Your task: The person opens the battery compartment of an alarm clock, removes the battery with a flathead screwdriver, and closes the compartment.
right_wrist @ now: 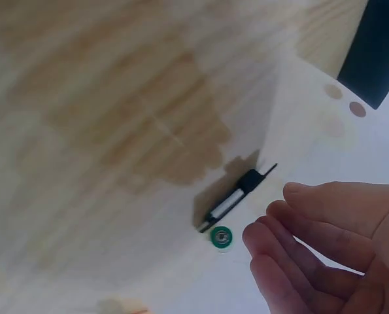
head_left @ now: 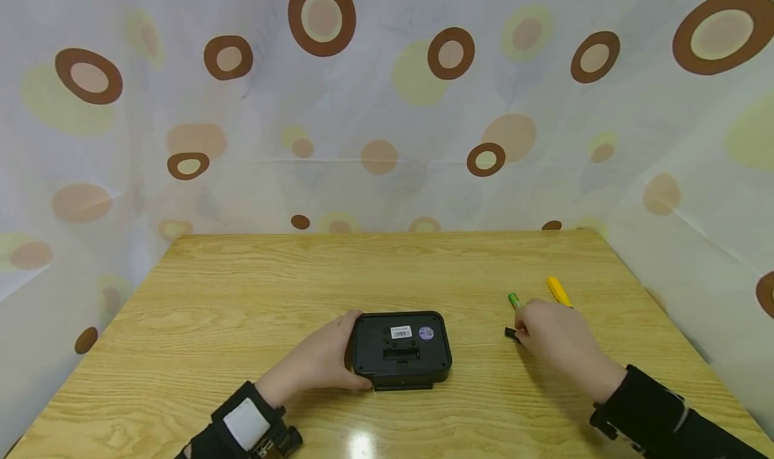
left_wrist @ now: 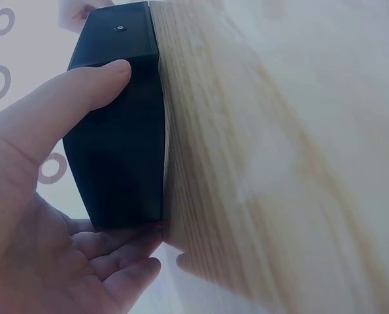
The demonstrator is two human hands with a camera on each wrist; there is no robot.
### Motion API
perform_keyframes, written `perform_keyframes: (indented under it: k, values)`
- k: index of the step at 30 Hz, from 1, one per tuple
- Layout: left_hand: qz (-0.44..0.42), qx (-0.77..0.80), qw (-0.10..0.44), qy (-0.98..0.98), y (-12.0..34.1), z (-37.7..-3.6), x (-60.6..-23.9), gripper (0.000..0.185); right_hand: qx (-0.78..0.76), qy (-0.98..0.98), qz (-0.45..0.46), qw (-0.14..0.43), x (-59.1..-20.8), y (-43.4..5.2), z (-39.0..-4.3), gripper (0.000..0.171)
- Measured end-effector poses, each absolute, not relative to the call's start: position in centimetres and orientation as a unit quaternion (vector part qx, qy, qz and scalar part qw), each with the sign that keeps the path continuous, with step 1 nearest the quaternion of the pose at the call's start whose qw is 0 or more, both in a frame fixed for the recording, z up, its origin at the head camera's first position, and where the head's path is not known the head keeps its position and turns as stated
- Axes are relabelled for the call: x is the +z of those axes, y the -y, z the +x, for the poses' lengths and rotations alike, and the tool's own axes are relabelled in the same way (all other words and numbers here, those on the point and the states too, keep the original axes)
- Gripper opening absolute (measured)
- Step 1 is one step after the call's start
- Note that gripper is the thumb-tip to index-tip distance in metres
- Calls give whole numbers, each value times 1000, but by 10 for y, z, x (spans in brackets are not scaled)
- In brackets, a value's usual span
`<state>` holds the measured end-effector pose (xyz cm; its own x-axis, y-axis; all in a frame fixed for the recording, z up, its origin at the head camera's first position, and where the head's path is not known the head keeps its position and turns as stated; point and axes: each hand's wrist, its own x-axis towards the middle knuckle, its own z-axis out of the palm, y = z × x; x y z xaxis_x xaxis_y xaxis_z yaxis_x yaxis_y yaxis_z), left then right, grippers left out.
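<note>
A black box-shaped device (head_left: 400, 349) lies flat at the middle of the wooden table (head_left: 242, 291), its labelled back facing up. My left hand (head_left: 338, 359) grips its left end, with the thumb (left_wrist: 83, 85) on one edge and the fingers (left_wrist: 119, 258) curled round the other. My right hand (head_left: 535, 328) hovers with loosely curled fingers (right_wrist: 312, 235) and holds nothing. Just beside its fingertips lie a green battery (right_wrist: 221, 237), also visible in the head view (head_left: 514, 301), and a small black cover piece (right_wrist: 236, 193).
A yellow battery-like object (head_left: 559, 290) lies just beyond the right hand. A white curtain with brown circles (head_left: 387, 109) hangs round the table on three sides. The table's right edge (head_left: 659, 311) is close to the right hand.
</note>
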<state>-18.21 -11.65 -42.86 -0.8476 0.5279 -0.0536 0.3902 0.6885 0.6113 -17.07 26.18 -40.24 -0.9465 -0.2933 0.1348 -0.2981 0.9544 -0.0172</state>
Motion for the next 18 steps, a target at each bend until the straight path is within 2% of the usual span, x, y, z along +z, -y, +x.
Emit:
perform_keyframes:
  k: [7, 18]
  values:
    - [251, 305, 113, -912, 117, -182, -430, 111, 34, 989, 142, 7, -407, -264, -171, 14]
    - [250, 304, 114, -912, 116, -181, -428, 112, 3, 987, 156, 36, -409, -263, -172, 13]
